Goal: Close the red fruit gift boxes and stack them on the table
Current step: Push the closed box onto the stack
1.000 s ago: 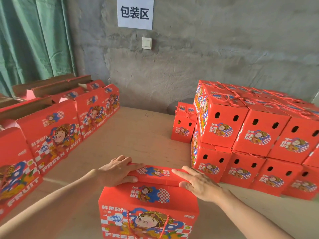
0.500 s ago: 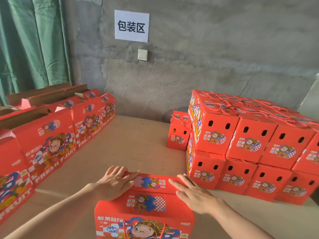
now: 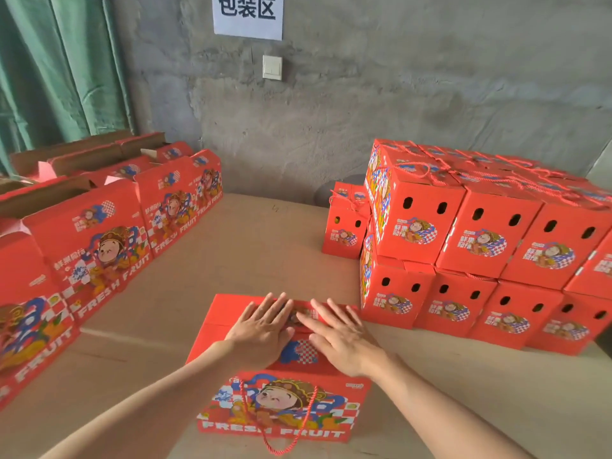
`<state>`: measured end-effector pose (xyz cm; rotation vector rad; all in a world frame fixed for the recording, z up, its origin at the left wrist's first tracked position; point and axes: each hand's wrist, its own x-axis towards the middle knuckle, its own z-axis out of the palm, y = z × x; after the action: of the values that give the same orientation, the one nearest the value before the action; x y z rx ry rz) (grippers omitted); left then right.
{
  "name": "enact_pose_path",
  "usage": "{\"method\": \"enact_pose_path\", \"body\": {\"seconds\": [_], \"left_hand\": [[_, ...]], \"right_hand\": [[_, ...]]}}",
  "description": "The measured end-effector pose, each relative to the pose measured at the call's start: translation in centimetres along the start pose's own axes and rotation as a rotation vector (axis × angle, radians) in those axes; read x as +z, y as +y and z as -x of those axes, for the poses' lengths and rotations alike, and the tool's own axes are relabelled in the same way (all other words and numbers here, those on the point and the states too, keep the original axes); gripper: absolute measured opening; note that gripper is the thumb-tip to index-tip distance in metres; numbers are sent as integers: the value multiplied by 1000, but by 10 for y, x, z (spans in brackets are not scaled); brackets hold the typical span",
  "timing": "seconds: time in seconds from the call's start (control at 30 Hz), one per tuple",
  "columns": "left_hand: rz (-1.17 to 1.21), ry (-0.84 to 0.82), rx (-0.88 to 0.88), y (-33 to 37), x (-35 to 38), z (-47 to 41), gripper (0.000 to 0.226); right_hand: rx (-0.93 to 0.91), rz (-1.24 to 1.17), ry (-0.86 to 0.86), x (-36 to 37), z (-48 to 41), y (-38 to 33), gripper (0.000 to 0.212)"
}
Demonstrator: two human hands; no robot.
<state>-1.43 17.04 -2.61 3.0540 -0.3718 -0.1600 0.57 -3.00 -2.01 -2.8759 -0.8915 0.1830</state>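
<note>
A red fruit gift box (image 3: 281, 402) with a cartoon figure and "FRESH FRUIT" on its front stands on the table right in front of me. My left hand (image 3: 261, 329) lies flat on its top flaps with fingers straight. My right hand (image 3: 341, 339) presses flat beside it, the fingertips of both nearly meeting at the middle seam. A red cord handle (image 3: 275, 438) hangs down the front of the box. At the right, closed red boxes (image 3: 490, 240) with oval holes are stacked two layers high.
Along the left, a row of open red boxes (image 3: 99, 246) stands with flaps up. A single small closed box (image 3: 344, 230) sits behind the stack. The brown table (image 3: 265, 246) stretches to a grey wall with a white sign (image 3: 248, 14) and a green curtain (image 3: 56, 67).
Both hands have slid inward from the box's sides to the middle of its top and now lie flat on the flaps. The camera has tilted down.
</note>
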Motion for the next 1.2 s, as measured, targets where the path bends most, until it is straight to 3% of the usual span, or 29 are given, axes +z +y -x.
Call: {"method": "enact_pose_path", "body": {"seconds": [0.23,0.4,0.57,0.7,0.87,1.07,1.13,1.2], "left_hand": [[77,85,-93,25,10,35,58],[60,331,-166,50,17,80,63],[143,240,-287,47,28,63,65],[271,203,-406,28,21,37,60],[299,115,-410,11,8,-3,74],[125,74,-251,2,-8,-20,64],[178,185,-283,10,-6,-11,65],[364,409,-339,18,1,7,57]], "right_hand": [[24,-247,99,-10,10,27,40],[96,-490,177,-4,13,42,35],[131,-546,335,3,15,32,30],[317,-358,507,11,36,9,33],[463,-161,315,12,69,-24,53],[454,-183,234,11,87,-54,61],[450,-293,276,7,89,-50,60],[525,-498,338,4,91,-32,56]]}}
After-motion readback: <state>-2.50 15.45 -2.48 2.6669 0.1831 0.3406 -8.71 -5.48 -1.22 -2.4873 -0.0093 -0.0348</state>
